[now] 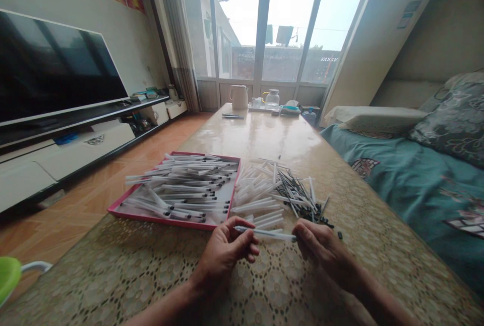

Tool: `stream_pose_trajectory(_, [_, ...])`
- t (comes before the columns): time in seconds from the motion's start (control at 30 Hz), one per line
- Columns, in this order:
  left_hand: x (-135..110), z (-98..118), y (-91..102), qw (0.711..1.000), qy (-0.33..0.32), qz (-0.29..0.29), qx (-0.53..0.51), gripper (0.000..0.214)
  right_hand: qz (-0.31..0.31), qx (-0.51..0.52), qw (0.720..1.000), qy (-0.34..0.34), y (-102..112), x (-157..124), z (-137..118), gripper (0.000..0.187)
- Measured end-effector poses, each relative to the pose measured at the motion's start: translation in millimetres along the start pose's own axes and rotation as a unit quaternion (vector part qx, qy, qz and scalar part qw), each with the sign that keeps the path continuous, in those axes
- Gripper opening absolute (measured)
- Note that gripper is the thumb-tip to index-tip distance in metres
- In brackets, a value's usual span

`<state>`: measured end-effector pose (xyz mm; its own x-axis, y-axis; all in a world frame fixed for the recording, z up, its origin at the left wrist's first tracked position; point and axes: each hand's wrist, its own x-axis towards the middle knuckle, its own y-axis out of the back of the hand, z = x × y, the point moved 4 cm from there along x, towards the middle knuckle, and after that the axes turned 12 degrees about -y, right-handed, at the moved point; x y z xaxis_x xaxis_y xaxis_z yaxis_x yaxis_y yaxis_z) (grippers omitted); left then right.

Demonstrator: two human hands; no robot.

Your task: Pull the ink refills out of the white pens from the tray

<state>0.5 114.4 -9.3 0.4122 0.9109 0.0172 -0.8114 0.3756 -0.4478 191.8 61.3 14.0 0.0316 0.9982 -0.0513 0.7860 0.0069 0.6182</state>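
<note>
Between my two hands lies a white pen (pixel 274 235), held level just above the patterned tablecloth. My left hand (pixel 229 248) pinches its pointed end between thumb and fingers. The fingers of my right hand (pixel 319 245) are closed round the dark far end of the pen, hiding the tip of it. Behind my left hand is a pink-rimmed tray (pixel 174 222) with many white pens (pixel 189 184) that have dark ends. Beyond the pen in my hands are a heap of clear white pen barrels (pixel 255 189) and a pile of dark thin refills (pixel 298 192).
Small black caps (pixel 339 235) lie by my right hand. At the table's far end stand a beige jug (pixel 238 97), a glass jar (pixel 272 99) and a tissue pack (pixel 291 108). A teal-covered sofa (pixel 381 164) borders the right side, and a green stool (pixel 9 278) is at lower left.
</note>
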Motion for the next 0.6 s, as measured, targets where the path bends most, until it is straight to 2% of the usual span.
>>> stream_pose_trajectory(0.17, [2,1,4.5,1.0,0.0,0.024,-0.013,0.027,-0.055,0.053,0.997,-0.02,1,3,15,0.042])
stream_pose_trajectory(0.43, [4,-1,8.3,1.0,0.009,0.012,0.009,0.031,-0.024,0.0,1.0,0.013,1,3,11,0.037])
stream_pose_trajectory(0.6, [3,-2,9.4,1.0,0.012,0.016,0.023,0.03,-0.004,-0.01,1.0,0.004,2,3,7,0.021])
